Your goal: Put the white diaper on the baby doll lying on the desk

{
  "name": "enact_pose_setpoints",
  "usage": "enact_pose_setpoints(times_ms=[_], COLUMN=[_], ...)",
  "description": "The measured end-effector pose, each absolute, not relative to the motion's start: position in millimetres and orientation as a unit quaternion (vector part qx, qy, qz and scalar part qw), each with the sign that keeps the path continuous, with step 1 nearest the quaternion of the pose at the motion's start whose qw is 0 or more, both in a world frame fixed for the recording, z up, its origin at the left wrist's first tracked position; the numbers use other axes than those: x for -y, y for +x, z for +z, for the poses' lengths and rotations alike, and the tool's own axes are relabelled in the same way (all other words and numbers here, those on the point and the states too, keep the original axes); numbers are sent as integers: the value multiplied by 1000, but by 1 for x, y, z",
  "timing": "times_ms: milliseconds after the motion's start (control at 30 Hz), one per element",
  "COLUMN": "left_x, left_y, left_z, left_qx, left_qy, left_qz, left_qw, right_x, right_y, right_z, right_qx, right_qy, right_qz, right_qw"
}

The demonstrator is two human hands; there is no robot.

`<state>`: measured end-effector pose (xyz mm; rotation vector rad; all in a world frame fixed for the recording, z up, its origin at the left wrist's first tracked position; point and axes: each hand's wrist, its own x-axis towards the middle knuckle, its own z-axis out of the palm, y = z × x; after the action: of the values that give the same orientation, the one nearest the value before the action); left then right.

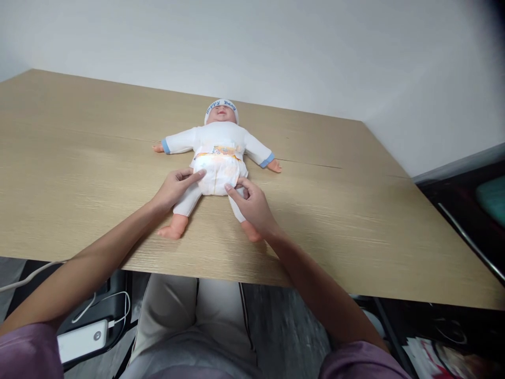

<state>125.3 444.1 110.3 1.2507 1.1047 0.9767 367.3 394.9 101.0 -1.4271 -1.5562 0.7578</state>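
Note:
A baby doll [221, 134] in a white suit with blue cuffs and a lettered white cap lies on its back, feet toward me. Around its hips is a white diaper [216, 176] with an orange printed waistband. My left hand [177, 185] pinches the diaper's edge at the leg on the left, thumb on top. On the other side my right hand [250, 200] has thumb and forefinger closed on the leg edge there. The fingers under each edge are partly hidden.
The doll lies on a wooden table [335, 221] against a pale wall [252, 47]. Below its front edge, at lower left, a white power bank [82, 341] with a cable rests on a black surface. Dark furniture [465, 184] stands beside the table's right edge.

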Motion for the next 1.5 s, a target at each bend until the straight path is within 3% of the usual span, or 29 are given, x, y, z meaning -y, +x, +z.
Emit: enact_pose_setpoints(times_ms=[367,500,700,867,1000,1067,1300,1500], left_x=[-451,-451,-448,-468,-505,-526,-578,-548], left_y=[122,118,98,74,69,72,98,111], left_z=[104,101,104,117,124,123,119,134], left_qx=[-473,-461,-433,-473,-539,-575,-610,-636], left_qy=[534,579,558,670,755,762,763,721], left_qz=[437,450,449,425,346,288,201,251], left_qw=[548,500,547,384,141,74,73,111], right_x=[-398,-396,-381,-396,-437,-462,-530,-535], right_y=[364,363,374,403,432,443,437,428], right_z=[81,76,83,90,88,84,74,94], right_qx=[666,698,704,654,668,679,687,678], right_qy=[-585,-567,-524,-550,-590,-608,-663,-655], right_qz=[77,81,168,203,41,-22,-4,17], right_qw=[456,429,450,478,451,412,297,335])
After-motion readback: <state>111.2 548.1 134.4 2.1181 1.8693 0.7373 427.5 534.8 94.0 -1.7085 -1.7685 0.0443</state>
